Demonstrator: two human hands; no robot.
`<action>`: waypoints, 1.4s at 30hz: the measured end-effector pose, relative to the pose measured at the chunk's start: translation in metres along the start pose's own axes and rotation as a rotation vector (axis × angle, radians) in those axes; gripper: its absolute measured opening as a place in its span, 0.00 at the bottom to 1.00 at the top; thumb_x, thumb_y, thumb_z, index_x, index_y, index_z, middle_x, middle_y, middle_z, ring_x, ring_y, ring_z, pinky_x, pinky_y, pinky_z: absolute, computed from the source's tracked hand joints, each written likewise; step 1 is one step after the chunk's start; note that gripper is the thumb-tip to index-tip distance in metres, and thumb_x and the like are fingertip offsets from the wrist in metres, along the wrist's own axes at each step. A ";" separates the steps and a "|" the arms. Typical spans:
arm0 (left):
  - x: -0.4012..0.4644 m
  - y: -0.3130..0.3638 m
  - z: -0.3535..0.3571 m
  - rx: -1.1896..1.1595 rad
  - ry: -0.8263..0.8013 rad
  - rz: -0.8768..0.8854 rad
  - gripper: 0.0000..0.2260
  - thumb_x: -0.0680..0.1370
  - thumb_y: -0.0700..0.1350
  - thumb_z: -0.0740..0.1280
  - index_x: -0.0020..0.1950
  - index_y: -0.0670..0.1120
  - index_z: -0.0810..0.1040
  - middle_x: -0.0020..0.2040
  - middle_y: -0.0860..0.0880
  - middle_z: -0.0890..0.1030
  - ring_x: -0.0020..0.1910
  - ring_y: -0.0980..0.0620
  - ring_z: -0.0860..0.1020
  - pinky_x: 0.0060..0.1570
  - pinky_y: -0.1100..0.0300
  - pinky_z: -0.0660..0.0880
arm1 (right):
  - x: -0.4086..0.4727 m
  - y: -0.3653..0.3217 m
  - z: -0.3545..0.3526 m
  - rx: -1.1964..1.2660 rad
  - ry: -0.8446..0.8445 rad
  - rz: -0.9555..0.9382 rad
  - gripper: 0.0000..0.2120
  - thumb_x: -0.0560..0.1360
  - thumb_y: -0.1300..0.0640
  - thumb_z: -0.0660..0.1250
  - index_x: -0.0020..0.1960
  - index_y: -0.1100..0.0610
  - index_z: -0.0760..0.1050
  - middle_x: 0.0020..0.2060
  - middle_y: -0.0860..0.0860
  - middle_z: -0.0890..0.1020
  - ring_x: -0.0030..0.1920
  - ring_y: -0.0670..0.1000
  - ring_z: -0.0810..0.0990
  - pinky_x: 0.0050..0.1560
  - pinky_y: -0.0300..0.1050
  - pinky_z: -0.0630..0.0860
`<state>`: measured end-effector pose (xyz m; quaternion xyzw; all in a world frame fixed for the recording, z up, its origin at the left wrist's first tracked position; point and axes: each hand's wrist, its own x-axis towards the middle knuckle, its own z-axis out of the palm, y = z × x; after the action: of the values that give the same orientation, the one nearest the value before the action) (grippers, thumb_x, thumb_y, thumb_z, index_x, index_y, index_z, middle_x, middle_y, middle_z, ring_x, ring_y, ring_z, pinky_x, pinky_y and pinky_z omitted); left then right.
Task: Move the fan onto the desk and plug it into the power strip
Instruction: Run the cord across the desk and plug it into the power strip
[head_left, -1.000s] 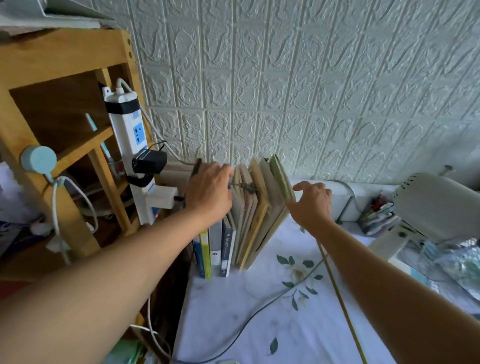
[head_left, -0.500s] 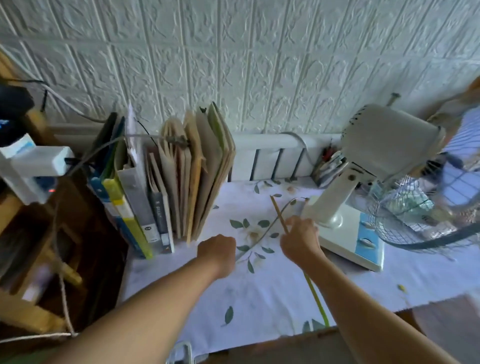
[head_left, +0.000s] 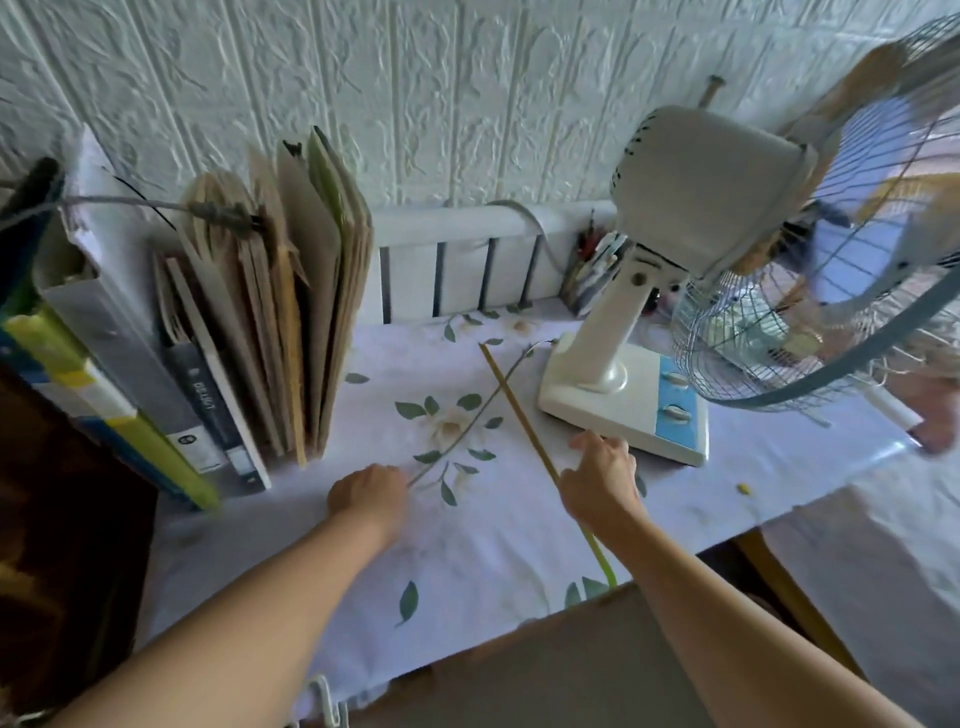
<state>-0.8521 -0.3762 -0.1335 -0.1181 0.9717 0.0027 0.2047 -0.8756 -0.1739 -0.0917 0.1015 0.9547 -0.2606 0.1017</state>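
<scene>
The white fan (head_left: 711, 187) stands upright on the desk's floral cloth (head_left: 467, 545) at the right. Its base (head_left: 623, 405) has a blue button panel, and its wire cage faces right. A thin grey cord (head_left: 467, 421) runs from the back of the base down-left to my left hand (head_left: 370, 493), which is closed around it. My right hand (head_left: 597, 480) rests knuckles-up on the cloth just in front of the base's near-left corner, fingers loosely apart, over a thin yellow strip (head_left: 511, 400). The power strip is out of view.
A row of books and folders (head_left: 249, 332) stands at the desk's left, with a grey cable (head_left: 130, 200) draped over their tops. A white slatted rail (head_left: 457, 260) lines the back wall, with a small clutter of pens (head_left: 597, 265) beside the fan. The desk's front edge is close below my forearms.
The view has swung right, away from the shelf and power strip. Both hands have drawn back from the tops of the books to the desk front. The fan is now in full view.
</scene>
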 end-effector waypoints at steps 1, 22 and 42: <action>0.000 -0.001 -0.001 0.023 0.009 -0.001 0.18 0.80 0.35 0.51 0.67 0.41 0.70 0.66 0.42 0.74 0.65 0.42 0.74 0.60 0.53 0.72 | -0.002 0.003 -0.001 0.002 0.002 0.008 0.24 0.73 0.68 0.58 0.68 0.57 0.68 0.64 0.60 0.67 0.66 0.60 0.65 0.62 0.49 0.67; 0.056 0.181 -0.019 -0.770 0.112 0.213 0.31 0.77 0.49 0.63 0.77 0.57 0.51 0.76 0.45 0.58 0.73 0.44 0.63 0.66 0.52 0.66 | 0.082 0.121 -0.036 0.223 0.077 0.141 0.38 0.73 0.57 0.68 0.76 0.55 0.50 0.68 0.60 0.65 0.68 0.61 0.65 0.67 0.53 0.66; 0.094 0.196 -0.010 -0.978 0.206 -0.007 0.29 0.73 0.49 0.65 0.74 0.55 0.63 0.68 0.42 0.71 0.64 0.40 0.71 0.59 0.49 0.74 | 0.092 0.127 -0.026 0.256 0.173 0.022 0.29 0.75 0.63 0.63 0.74 0.56 0.60 0.64 0.58 0.72 0.63 0.56 0.70 0.59 0.45 0.70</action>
<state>-0.9851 -0.2077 -0.1706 -0.2030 0.8715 0.4455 0.0282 -0.9365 -0.0406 -0.1527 0.1462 0.9176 -0.3694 0.0081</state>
